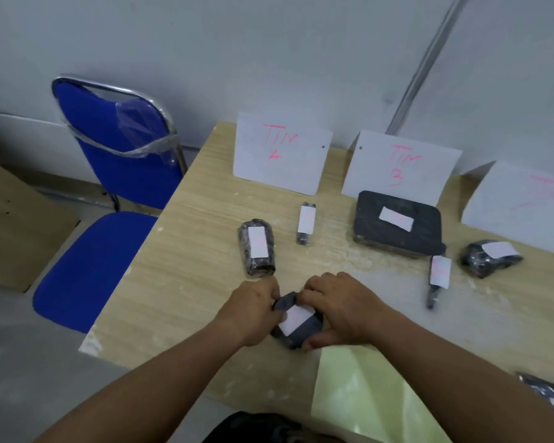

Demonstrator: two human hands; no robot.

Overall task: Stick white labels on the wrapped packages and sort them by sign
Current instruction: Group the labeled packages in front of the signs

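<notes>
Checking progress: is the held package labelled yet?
Labelled: a white label lies on the package gripped by the left hand and right hand.

A light wood-grain laminate tabletop [189, 251] spreads under the left hand [253, 311] and the right hand [339, 305], its far edge against a plain pale grey wall [205, 43]. Out past the left hand a blue padded chair [109, 139] with a chrome tube frame, clear film bunched round its backrest, stands on a grey floor [20, 362]. Farther that way lies a tan panel [13, 219]. Beyond the right hand a grey metal strip [429, 59] slants up the wall. Light is soft and even.
</notes>
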